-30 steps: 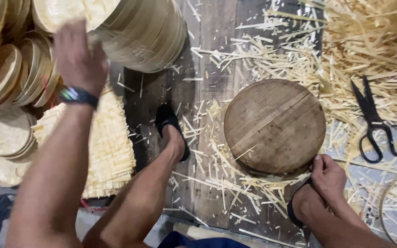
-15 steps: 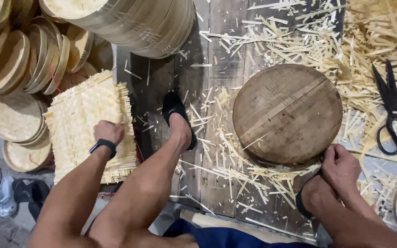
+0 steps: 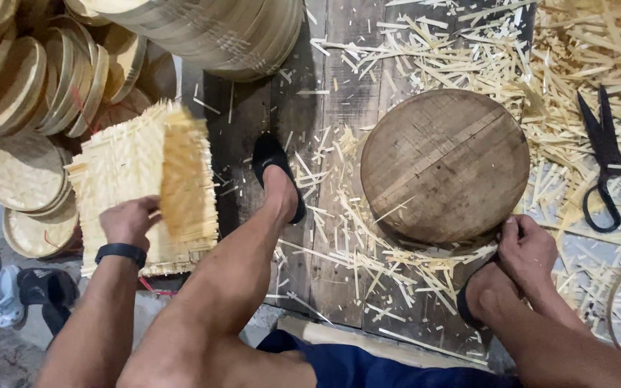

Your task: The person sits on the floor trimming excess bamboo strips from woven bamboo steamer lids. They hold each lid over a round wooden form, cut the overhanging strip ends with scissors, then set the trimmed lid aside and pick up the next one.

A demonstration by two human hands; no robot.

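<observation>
Down at the lower left of the frame, the left hand (image 3: 129,221), with a dark band on its wrist, is closed on the top woven mat (image 3: 181,176), whose edge is lifted and curled up off the mat stack (image 3: 113,169) below it. Stacks of shallow round baskets (image 3: 19,93) fill the upper left corner, and a taller pile of woven rims (image 3: 217,32) stands at the top centre. At the lower right, the right hand (image 3: 526,248) rests with curled fingers against the near rim of a round wooden block (image 3: 445,164), just above the right foot; whether it pinches anything I cannot tell. The left foot in a black slipper (image 3: 274,169) sits on the dark plank floor (image 3: 339,108). Pale bamboo strips (image 3: 512,57) lie scattered around the block, and black scissors (image 3: 609,162) lie at the right edge.
</observation>
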